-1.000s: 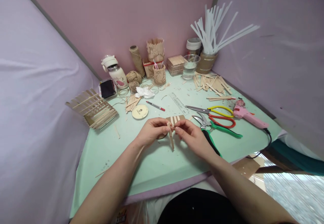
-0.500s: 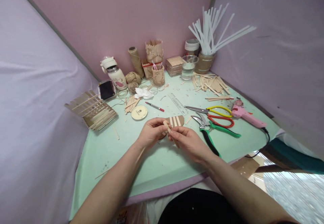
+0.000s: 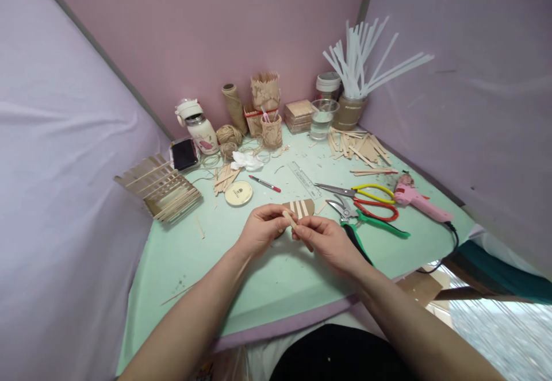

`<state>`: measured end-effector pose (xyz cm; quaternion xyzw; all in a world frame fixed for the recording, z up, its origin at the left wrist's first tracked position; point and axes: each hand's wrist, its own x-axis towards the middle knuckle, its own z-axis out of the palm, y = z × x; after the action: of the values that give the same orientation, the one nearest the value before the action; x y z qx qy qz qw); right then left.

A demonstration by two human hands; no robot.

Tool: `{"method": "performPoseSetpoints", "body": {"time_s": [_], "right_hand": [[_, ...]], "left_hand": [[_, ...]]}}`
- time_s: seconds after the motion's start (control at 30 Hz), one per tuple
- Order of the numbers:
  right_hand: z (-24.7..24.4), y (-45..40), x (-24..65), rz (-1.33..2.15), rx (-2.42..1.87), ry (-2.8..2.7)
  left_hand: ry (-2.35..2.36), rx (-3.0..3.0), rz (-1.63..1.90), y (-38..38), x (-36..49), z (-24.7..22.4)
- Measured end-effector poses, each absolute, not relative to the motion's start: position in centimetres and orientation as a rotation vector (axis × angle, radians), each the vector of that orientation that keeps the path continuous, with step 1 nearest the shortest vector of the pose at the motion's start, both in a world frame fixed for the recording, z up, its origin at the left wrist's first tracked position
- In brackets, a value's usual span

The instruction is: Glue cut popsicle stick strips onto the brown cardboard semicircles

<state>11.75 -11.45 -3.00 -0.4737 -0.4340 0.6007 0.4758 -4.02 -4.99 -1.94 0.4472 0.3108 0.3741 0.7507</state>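
Observation:
Between my two hands a wooden craft stick is held at a slant over the table. My right hand pinches it around the middle, its lower end sticking out below the fingers. My left hand is closed with thumb and fingertips at the stick's upper end. Just behind the fingers lies a rounded brown cardboard piece with several pale strips across it, partly hidden by my hands. Pruning shears with green and black handles lie right of my right hand, beside scissors with yellow and red handles.
A pink glue gun with a cord lies at the right. Behind are a clear ruler, a marker, a round lid, loose sticks and a cup of water. A slatted stick basket stands left.
The view has shifted slightly. The stick has tilted a little and its lower end has moved slightly right; both hands stay close together around it.

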Motion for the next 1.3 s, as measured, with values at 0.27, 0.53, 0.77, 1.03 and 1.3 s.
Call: {"method": "performPoseSetpoints", "body": {"time_s": [0.27,0.53,0.77,1.03,1.3], "right_hand": [[-3.4,-11.3,11.6,1.242,-1.228,-1.161],[-3.8,-11.4,11.4,0.573,-1.316,-1.403],[-4.0,-11.5,11.4,0.425,-1.312,-1.498],[-2.6,-11.0,14.1,-0.075,-1.342,-1.998],[-1.9,-11.3,15.4,-0.34,-1.339,-2.405]], "left_hand": [[0.79,1.15,0.894,-5.2,-4.3,-1.5],[1.021,1.143,1.075,-6.0,-3.4,-0.2],[1.045,1.196,1.085,-6.0,-3.6,-0.6],[0.921,1.543,0.828,-4.5,-4.9,-1.7],[0.834,2.435,0.356,-5.1,-4.5,-2.5]]}}
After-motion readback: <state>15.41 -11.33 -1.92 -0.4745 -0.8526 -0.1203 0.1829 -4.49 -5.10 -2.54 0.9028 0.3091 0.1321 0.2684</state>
